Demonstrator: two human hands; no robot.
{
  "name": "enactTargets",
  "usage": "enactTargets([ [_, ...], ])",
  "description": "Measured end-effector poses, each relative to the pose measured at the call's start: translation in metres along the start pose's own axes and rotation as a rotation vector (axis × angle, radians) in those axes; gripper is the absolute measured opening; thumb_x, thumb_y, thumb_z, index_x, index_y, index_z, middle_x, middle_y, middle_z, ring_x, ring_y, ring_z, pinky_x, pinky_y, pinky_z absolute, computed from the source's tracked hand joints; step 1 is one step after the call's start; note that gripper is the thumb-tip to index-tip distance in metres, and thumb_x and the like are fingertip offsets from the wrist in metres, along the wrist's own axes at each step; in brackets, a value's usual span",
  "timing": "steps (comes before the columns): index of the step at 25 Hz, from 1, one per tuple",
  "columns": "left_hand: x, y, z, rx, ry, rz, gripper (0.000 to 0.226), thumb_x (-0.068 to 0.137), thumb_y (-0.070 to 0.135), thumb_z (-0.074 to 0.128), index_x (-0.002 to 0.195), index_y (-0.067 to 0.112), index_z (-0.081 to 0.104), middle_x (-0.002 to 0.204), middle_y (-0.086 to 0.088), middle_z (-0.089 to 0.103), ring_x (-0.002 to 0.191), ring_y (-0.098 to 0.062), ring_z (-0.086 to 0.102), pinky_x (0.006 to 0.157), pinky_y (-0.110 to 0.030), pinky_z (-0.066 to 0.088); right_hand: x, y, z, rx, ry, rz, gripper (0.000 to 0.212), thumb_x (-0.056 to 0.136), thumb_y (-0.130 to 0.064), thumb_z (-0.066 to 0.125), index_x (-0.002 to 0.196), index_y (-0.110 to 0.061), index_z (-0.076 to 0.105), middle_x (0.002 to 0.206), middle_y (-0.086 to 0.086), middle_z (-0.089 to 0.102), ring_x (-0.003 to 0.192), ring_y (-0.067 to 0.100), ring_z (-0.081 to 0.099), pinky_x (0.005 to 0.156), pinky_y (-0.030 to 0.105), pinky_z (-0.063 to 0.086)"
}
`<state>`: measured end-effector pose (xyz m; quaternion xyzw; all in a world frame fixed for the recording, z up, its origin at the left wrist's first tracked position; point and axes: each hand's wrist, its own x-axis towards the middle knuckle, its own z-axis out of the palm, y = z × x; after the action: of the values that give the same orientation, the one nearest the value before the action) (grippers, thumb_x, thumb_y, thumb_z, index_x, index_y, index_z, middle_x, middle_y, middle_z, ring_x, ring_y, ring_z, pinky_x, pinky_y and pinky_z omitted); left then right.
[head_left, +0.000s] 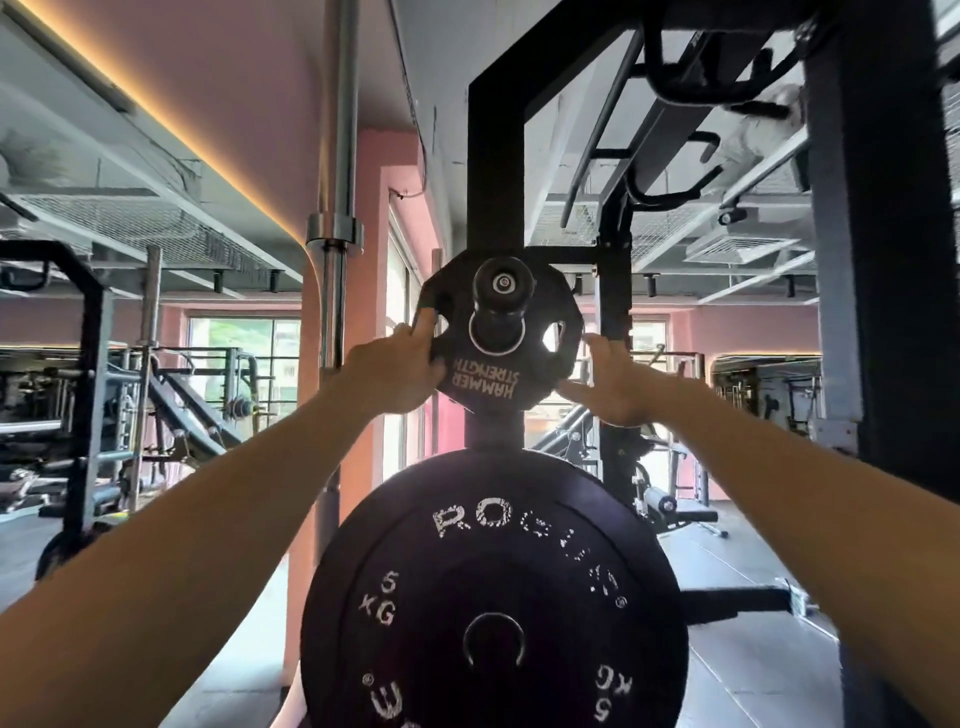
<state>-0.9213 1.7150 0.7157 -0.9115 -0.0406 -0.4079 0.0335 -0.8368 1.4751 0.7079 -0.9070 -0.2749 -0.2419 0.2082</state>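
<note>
Both hands are up on the small plate (483, 382), which sits between them on the peg (502, 283), with the peg running through its centre hole. The left hand (400, 369) is clamped on it, fingers (425, 325) hooked into the grip slot (440, 328) on that side. That gives a firm purchase for sliding the disc along the peg.

The right hand (613, 387) is on the opposite rim, fingers straight and laid along the edge, thumb stretched in under the plate. I'd call that a steadying brace rather than a grab, there to keep the disc square so it doesn't bind. Going on or coming off? Can't tell.

Directly below both hands, between the forearms, the bumper plate (493, 587) hangs lower on the same rack (493, 156). Out beyond the left hand a barbell (335, 208) stands upright.
</note>
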Motion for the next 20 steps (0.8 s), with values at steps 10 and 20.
enactTargets([
  [10,-0.156,0.077,-0.002,-0.173,-0.439,-0.075,0.084,0.063,0.080,0.057,0.132,0.034,0.044,0.126,-0.001,0.057,0.108,-0.020,0.058,0.098,-0.042,0.047,-0.163,0.048,-0.009,-0.020,-0.252,-0.030,0.082,0.075,-0.073,0.055,0.136,-0.019,0.047,0.138,-0.001,0.050,0.123,0.020,0.050,0.104,0.038,0.040],
  [20,-0.247,0.169,-0.093,-0.281,-0.372,-0.133,0.065,0.081,0.058,0.066,0.133,0.024,0.048,0.135,-0.004,0.054,0.120,-0.022,0.052,0.100,-0.036,0.040,-0.285,0.064,-0.077,0.015,-0.293,-0.014,0.076,0.080,-0.066,0.058,0.137,-0.019,0.042,0.141,0.006,0.046,0.120,0.025,0.051,0.101,0.039,0.043],
])
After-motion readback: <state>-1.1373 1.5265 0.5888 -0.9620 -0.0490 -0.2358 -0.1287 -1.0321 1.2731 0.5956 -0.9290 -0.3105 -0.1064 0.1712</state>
